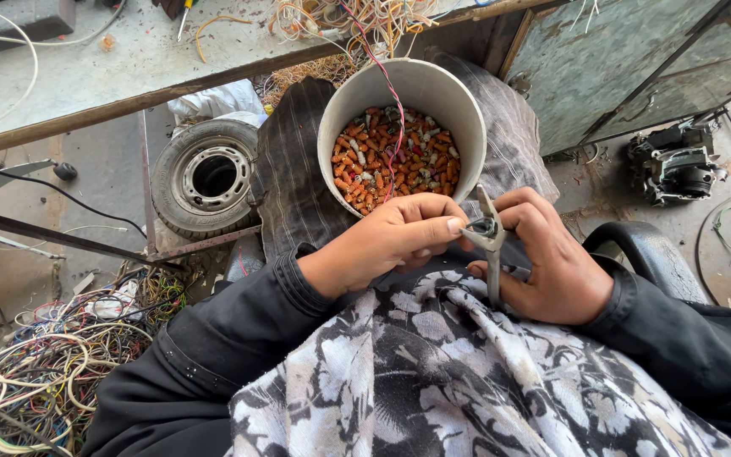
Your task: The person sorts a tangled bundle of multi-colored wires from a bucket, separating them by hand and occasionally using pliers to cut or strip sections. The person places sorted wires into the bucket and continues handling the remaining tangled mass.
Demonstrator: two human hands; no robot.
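Pliers: grey metal pliers (490, 241) with worn, dull handles stand nearly upright above the person's lap, nose pointing up toward the bucket; the pivot sits level with the left thumb.
Right hand: the right hand (552, 262) is wrapped around the pliers' handles, fingers curled closed on them, with the lower handle end showing between the fingers.
Left hand: the left hand (395, 241) is bunched with fingertips pressed together right at the pliers' nose; whether it pinches a small piece there is too small to tell.
Bucket: a white round bucket (357, 97) rests on the lap just beyond the hands, tilted toward the camera.
Contents: short orange and grey cut bits (395, 161) cover the bucket's bottom.
Red wire: a thin red wire (389, 93) runs from the bench over the rim and down into the bucket.
Surroundings: a small tyre (205, 178) lies on the ground to the left, and a tangle of coloured wires (35, 372) fills the lower left corner.
Clothing: black sleeves and a grey-and-white patterned cloth (433, 372) cover the lap.
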